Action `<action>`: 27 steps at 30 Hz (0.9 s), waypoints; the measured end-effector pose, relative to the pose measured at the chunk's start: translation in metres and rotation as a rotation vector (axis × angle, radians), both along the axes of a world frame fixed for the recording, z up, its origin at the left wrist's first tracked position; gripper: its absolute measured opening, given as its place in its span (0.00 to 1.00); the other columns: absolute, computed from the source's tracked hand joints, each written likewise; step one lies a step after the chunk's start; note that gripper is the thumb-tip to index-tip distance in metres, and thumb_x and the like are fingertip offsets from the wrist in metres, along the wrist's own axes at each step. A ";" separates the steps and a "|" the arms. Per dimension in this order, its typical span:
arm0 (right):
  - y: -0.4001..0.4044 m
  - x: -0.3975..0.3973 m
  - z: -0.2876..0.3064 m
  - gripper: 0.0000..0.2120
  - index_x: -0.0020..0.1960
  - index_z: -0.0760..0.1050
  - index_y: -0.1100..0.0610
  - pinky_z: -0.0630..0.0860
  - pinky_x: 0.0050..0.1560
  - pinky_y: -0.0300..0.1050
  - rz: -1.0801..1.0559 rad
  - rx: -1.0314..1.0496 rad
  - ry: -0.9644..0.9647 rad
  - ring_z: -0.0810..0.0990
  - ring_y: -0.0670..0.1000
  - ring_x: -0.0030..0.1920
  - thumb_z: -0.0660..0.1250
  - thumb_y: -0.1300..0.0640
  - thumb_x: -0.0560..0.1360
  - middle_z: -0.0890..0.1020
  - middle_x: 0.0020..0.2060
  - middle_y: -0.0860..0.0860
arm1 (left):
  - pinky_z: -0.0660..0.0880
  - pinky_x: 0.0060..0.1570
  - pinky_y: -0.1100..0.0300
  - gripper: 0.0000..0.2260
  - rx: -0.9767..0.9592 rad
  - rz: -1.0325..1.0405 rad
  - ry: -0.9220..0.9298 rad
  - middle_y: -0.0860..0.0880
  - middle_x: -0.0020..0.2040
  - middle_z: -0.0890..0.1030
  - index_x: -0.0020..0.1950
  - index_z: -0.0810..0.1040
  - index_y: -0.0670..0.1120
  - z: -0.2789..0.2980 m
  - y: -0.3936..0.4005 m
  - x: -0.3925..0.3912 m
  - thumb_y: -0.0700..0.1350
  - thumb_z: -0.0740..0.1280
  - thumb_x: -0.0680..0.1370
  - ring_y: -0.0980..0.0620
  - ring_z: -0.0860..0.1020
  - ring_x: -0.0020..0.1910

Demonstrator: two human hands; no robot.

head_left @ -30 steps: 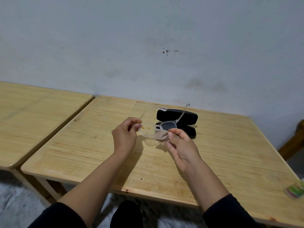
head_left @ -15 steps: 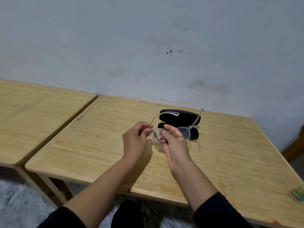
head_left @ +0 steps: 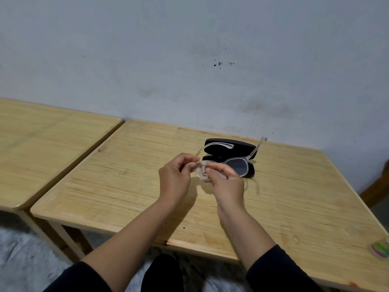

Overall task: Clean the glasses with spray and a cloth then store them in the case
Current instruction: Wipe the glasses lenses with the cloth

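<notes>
1. The left hand (head_left: pixel 175 179) was raised above the table (head_left: pixel 294 197), near its middle, fingers curled; its grip pinched the left end of the glasses (head_left: pixel 235 163), thumb and forefinger meeting at the frame's corner.
2. The right hand (head_left: pixel 228 183) sat just at 3 o'clock of the left one, almost touching it. Its grip held a beige cloth (head_left: pixel 202 174) bunched over the left lens, fingertips pressing the cloth onto that lens.
3. The glasses had a clear frame and were held off the table, temples unfolded and pointing toward 12 o'clock. The uncovered right lens looked dark against the case behind it.
4. The black case (head_left: pixel 229 145) lay open on the table at 12 o'clock of the hands, near the wall (head_left: pixel 189 60); the left temple's tip overlapped its lid in the head view.
5. A small round green and pink object (head_left: pixel 381 248) sat at the table's edge toward 4 o'clock, cut by the frame, too blurred to identify.
6. A second wooden table (head_left: pixel 42 144) stood at 9 o'clock, just beside the first one.
7. Both forearms were bare, with dark sleeves (head_left: pixel 280 268) pushed up.
</notes>
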State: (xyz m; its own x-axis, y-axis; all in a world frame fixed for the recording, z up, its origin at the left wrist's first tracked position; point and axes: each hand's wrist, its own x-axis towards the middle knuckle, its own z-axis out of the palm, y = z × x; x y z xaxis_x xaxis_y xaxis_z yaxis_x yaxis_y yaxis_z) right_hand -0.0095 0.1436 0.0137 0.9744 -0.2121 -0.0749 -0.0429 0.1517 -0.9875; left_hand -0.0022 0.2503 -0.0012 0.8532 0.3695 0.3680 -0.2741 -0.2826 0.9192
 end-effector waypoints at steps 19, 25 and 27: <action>0.002 -0.007 0.001 0.04 0.44 0.82 0.50 0.77 0.43 0.37 -0.016 0.034 -0.065 0.84 0.45 0.45 0.73 0.57 0.70 0.85 0.43 0.49 | 0.76 0.44 0.70 0.14 0.004 -0.088 -0.033 0.63 0.37 0.83 0.41 0.82 0.54 0.009 -0.006 -0.009 0.34 0.67 0.74 0.62 0.81 0.42; 0.002 -0.006 -0.002 0.07 0.45 0.82 0.54 0.79 0.46 0.38 -0.014 0.102 -0.071 0.85 0.47 0.45 0.71 0.65 0.71 0.86 0.42 0.50 | 0.75 0.42 0.70 0.16 0.001 -0.096 -0.033 0.64 0.36 0.83 0.39 0.81 0.57 0.008 -0.009 -0.010 0.34 0.68 0.73 0.62 0.81 0.41; -0.002 -0.007 0.000 0.07 0.46 0.82 0.54 0.79 0.48 0.39 0.047 0.063 -0.083 0.84 0.47 0.47 0.71 0.64 0.72 0.86 0.45 0.51 | 0.75 0.42 0.71 0.14 -0.005 -0.099 -0.033 0.61 0.36 0.83 0.40 0.82 0.55 0.010 -0.006 -0.010 0.35 0.68 0.73 0.62 0.81 0.41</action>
State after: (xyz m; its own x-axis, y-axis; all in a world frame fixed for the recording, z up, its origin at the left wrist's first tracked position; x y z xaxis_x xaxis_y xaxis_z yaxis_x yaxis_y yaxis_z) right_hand -0.0161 0.1420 0.0133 0.9866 -0.1632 -0.0055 0.0298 0.2129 -0.9766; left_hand -0.0119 0.2438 0.0086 0.8733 0.2858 0.3946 -0.3304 -0.2479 0.9107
